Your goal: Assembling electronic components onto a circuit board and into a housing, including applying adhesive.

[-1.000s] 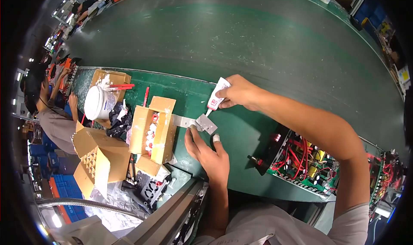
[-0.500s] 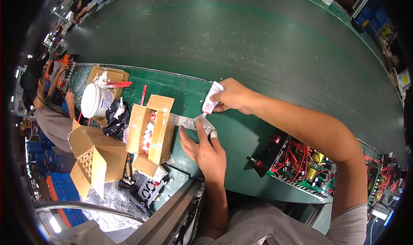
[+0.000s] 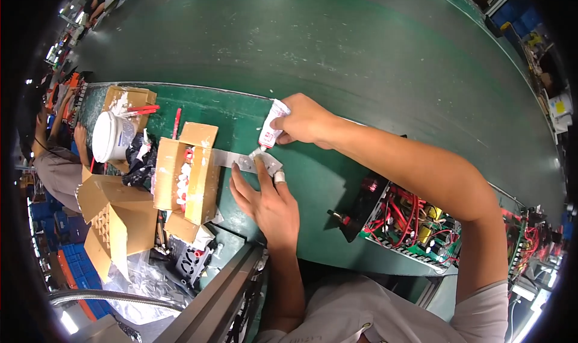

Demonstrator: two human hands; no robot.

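My right hand point(image 3: 304, 120) grips a white squeeze tube point(image 3: 272, 125) with red print, tilted with its nozzle down. The nozzle meets or nearly meets a small greyish piece point(image 3: 272, 162) on the green bench; whether paste is coming out is too small to tell. My left hand point(image 3: 269, 209) lies with fingers spread, one fingertip pressing on that piece near the nozzle. A white wrap point(image 3: 279, 176) covers the tip of another finger. A flat pale strip point(image 3: 232, 160) runs left from the piece toward an open cardboard box point(image 3: 205, 186) holding small white-and-red items.
Right of my hands sits an opened electronic unit point(image 3: 415, 225) with red wires. A white bucket point(image 3: 105, 137), a black bag point(image 3: 143, 162) and another open carton point(image 3: 129, 222) crowd the left. A metal rail point(image 3: 211, 295) rises near my left forearm. Another person point(image 3: 60, 168) works far left.
The whole view has shifted, so bench and hands sit further left in the picture. Against the bench, both hands, the tube and the greyish piece look nearly unmoved.
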